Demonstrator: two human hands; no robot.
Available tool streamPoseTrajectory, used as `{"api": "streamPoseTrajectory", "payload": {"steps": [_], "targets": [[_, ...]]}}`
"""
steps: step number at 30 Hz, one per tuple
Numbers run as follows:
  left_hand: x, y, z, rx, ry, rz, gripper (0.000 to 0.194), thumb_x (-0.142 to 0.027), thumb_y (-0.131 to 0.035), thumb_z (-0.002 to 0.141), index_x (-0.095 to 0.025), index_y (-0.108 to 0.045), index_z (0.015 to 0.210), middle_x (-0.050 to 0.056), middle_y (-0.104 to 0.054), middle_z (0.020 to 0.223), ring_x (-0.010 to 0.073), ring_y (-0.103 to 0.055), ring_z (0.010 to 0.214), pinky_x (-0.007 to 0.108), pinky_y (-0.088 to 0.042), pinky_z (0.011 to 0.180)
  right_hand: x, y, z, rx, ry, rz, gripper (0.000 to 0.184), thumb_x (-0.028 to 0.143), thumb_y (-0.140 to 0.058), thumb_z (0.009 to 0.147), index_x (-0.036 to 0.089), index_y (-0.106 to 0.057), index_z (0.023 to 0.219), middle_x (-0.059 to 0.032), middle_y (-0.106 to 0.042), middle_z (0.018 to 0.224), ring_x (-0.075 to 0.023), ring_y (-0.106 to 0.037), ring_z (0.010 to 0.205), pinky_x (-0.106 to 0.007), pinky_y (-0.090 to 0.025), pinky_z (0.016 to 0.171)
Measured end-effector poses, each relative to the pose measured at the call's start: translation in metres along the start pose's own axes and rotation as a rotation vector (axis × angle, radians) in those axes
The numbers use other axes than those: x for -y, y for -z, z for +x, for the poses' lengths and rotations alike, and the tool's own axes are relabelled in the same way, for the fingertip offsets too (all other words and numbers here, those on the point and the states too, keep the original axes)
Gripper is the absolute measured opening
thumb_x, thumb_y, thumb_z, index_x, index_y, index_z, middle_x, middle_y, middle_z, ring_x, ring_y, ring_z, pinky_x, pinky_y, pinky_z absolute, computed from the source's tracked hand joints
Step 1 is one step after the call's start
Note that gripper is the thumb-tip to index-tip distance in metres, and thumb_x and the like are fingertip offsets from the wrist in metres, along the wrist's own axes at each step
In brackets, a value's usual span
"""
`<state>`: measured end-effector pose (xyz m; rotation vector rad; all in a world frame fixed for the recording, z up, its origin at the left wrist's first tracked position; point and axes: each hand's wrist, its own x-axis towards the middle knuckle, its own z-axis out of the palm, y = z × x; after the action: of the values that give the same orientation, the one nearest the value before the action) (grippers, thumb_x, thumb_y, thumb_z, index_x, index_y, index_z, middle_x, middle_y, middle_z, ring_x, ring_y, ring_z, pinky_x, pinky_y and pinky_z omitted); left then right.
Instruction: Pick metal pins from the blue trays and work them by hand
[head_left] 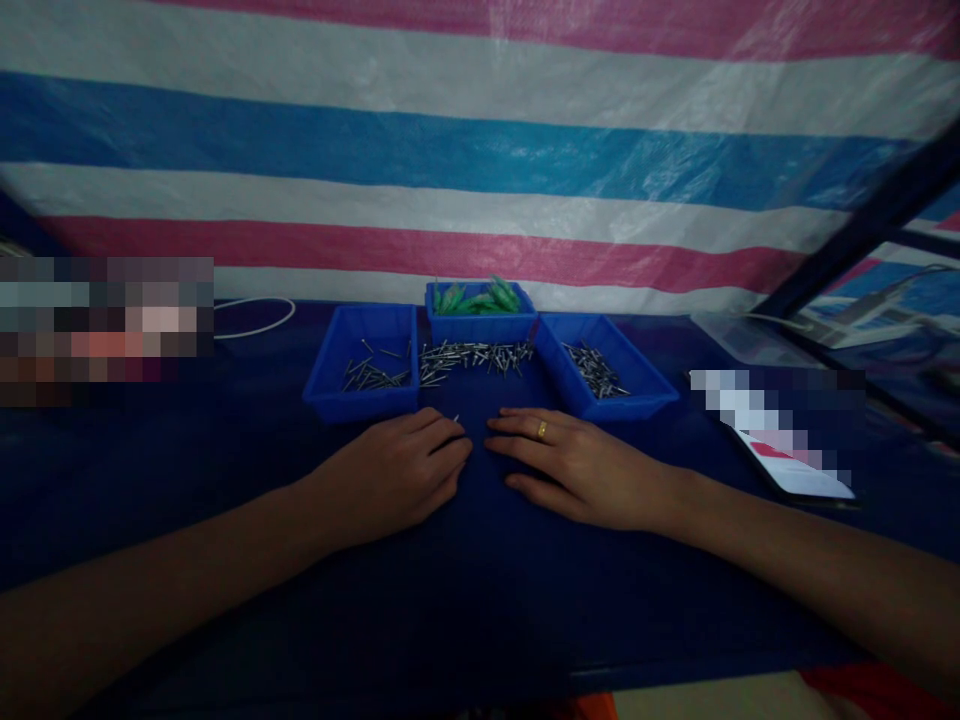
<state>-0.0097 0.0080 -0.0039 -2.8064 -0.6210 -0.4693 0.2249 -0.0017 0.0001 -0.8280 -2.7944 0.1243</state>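
My left hand [416, 465] rests low over the table in front of the left blue tray, its fingers closed together. A bright tip of a thin metal pin [456, 420] shows at its fingertips; the rest is hidden. Facing it, my right hand [570, 465] lies palm down with fingers stretched and apart, a gold ring on one finger. Nothing shows in that hand. Beyond both hands, a loose row of thin metal pins [480, 354] lies on the table. More pins lie in the left blue tray [360, 404] and the right blue tray [630, 406].
A third blue tray [484, 326] behind the pins holds green pieces [480, 299]. A phone [810, 480] lies at the right on the dark blue table [465, 610]. A white cable [262, 300] loops at the back left. Striped sheeting [480, 150] hangs behind.
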Motion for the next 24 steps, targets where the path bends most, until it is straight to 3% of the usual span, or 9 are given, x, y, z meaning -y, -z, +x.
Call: {"api": "streamPoseTrajectory", "payload": {"steps": [7,12,19,24], "targets": [[0.005,0.001,-0.003,-0.005,-0.159,-0.261,0.022,-0.005,-0.04,0.088,-0.013,-0.059,0.095,0.005,-0.062,0.096,0.0147,-0.055,0.094,0.024,-0.048,0.084,-0.001,0.001,-0.001,0.015,-0.006,0.01,0.038,0.03,-0.042,0.093,0.011,-0.051,0.125,-0.0141,-0.05,0.131,-0.0224,-0.044,0.123,-0.038,-0.037,0.104],[0.003,0.002,-0.004,-0.041,-0.091,-0.318,0.021,-0.011,-0.038,0.091,-0.013,-0.059,0.091,0.005,-0.061,0.095,0.0109,-0.056,0.087,0.02,-0.048,0.078,-0.001,0.002,0.0,-0.02,-0.001,0.053,0.034,0.029,-0.045,0.092,0.012,-0.053,0.12,-0.0137,-0.053,0.126,-0.0225,-0.046,0.121,-0.04,-0.039,0.101],[-0.006,0.002,-0.001,-0.037,-0.108,-0.407,0.019,-0.007,-0.038,0.09,-0.013,-0.056,0.087,0.003,-0.059,0.09,0.0095,-0.055,0.084,0.018,-0.047,0.076,0.006,0.0,0.006,-0.123,0.018,0.153,0.021,0.027,-0.049,0.09,0.012,-0.061,0.096,-0.0085,-0.06,0.091,-0.0176,-0.055,0.087,-0.032,-0.048,0.081],[-0.007,0.001,0.001,-0.036,-0.023,-0.312,0.017,-0.014,-0.039,0.091,-0.013,-0.055,0.086,0.004,-0.058,0.084,0.0117,-0.055,0.078,0.022,-0.046,0.072,0.005,-0.002,0.004,-0.12,0.046,0.106,0.02,0.022,-0.043,0.092,0.012,-0.061,0.092,-0.0079,-0.059,0.089,-0.0164,-0.054,0.083,-0.03,-0.047,0.077]]}}
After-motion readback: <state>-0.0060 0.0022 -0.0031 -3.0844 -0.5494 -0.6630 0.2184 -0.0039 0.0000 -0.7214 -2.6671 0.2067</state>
